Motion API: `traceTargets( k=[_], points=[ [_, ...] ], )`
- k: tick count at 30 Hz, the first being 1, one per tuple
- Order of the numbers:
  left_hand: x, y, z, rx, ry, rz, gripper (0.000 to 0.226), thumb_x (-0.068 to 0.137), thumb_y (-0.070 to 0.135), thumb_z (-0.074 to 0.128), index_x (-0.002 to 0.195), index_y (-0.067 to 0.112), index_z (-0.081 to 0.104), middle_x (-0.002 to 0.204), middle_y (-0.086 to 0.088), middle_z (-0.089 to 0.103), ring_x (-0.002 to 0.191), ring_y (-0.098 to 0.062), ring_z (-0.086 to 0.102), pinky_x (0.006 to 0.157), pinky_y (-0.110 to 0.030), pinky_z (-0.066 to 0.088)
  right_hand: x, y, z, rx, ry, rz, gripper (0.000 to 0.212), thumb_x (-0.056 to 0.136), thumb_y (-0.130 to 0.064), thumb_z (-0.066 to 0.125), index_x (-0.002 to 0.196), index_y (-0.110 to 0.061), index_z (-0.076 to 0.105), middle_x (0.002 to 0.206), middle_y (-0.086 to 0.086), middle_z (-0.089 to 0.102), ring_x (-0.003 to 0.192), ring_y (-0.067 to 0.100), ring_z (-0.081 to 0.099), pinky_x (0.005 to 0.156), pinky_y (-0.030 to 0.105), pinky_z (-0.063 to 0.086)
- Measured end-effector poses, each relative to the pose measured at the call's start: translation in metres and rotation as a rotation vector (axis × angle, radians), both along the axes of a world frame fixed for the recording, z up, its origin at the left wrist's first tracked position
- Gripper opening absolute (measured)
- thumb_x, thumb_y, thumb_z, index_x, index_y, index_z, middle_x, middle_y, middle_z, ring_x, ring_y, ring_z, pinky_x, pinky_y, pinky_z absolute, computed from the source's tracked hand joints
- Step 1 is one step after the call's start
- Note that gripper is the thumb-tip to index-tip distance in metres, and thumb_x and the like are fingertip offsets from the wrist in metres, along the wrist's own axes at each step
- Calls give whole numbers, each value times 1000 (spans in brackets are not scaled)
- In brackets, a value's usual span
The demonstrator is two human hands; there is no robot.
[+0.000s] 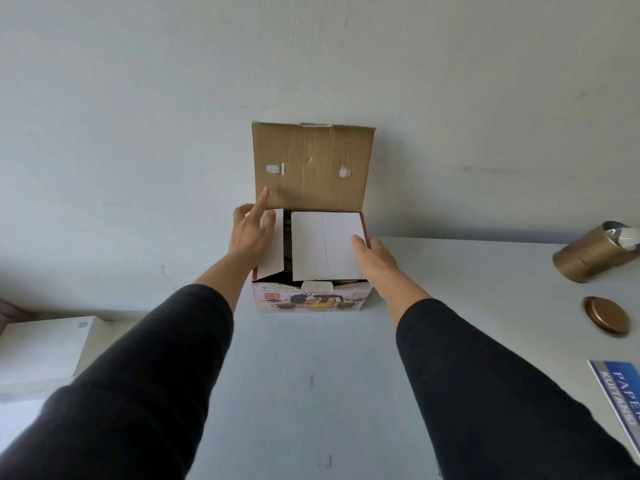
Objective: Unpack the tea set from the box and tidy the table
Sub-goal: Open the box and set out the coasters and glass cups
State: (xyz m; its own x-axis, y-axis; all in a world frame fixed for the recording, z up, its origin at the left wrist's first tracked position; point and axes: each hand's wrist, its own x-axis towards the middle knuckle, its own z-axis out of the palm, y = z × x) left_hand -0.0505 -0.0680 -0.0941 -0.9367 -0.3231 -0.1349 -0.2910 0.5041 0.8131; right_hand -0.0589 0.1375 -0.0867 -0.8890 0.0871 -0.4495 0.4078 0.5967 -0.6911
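A cardboard tea set box (311,299) with pictures of a teapot and cups on its front stands on the white table (311,393) against the wall. Its brown lid flap (313,164) stands upright against the wall. Two white inner flaps lie over the opening: a narrow left flap (275,251) and a wide right flap (323,247). My left hand (251,230) is spread at the left flap, its index finger against the lid. Over at the box's right edge, my right hand (375,256) touches the right flap with relaxed fingers. The contents are mostly hidden.
A gold tin (588,258) lies on its side at the right with plastic sticking out, and its round gold lid (606,315) lies on the table nearby. A blue and white booklet (620,393) lies at the right edge. A white box (45,348) sits lower left.
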Motion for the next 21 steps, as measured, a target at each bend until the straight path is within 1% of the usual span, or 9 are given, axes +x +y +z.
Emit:
traceTargets(
  k=[2,4,6,8,11,15,18,21],
  points=[
    [-1,-3,-8,65,-50,30,50,100,45,27,150,41,20,148,-6,25,135,-24,33,114,-36,23,-7,0,-5,-57,-39,-29,56,99,-49,30,146,-18,33,148,7,39,135,30,39,108,40,32],
    [-1,-6,-14,120,-94,20,51,98,52,23,148,48,14,147,-8,28,136,-28,32,116,-44,24,-11,-1,-11,-85,-43,-44,55,99,-50,28,147,-23,31,152,4,36,138,29,36,112,42,29],
    [0,-6,-16,208,-81,6,49,99,51,19,147,50,11,153,-4,27,140,-28,28,116,-49,25,-11,-1,-14,-86,-37,-49,53,100,-48,26,147,-25,31,152,3,36,138,29,35,113,44,28],
    [4,-1,-13,302,-59,31,47,101,48,14,148,49,12,157,1,25,142,-26,28,117,-49,24,-11,-2,-14,-80,-32,-47,52,101,-47,24,148,-25,30,153,3,35,139,30,34,114,45,27],
    [14,6,-8,311,-68,63,47,101,48,10,148,47,13,158,3,23,144,-25,25,119,-45,20,-5,-2,-13,-83,-42,-47,53,102,-46,21,149,-25,29,155,3,31,141,29,31,115,45,25],
    [37,6,-9,350,-89,88,47,101,50,14,148,47,17,158,3,22,145,-26,23,120,-44,18,19,-2,-11,-91,-75,-57,54,101,-48,20,149,-24,28,156,4,30,142,29,30,117,46,24],
    [65,6,-10,348,-112,116,47,101,50,15,147,48,18,159,1,22,145,-26,22,120,-44,17,46,-5,-11,-89,-85,-58,55,101,-47,20,149,-23,28,155,5,30,142,30,29,116,46,24],
    [96,4,-9,314,-106,100,46,102,47,14,148,47,16,159,2,22,145,-26,22,120,-42,17,75,-7,-10,-88,-99,-61,55,101,-48,21,149,-23,30,155,5,31,141,30,30,116,45,24]
  ],
)
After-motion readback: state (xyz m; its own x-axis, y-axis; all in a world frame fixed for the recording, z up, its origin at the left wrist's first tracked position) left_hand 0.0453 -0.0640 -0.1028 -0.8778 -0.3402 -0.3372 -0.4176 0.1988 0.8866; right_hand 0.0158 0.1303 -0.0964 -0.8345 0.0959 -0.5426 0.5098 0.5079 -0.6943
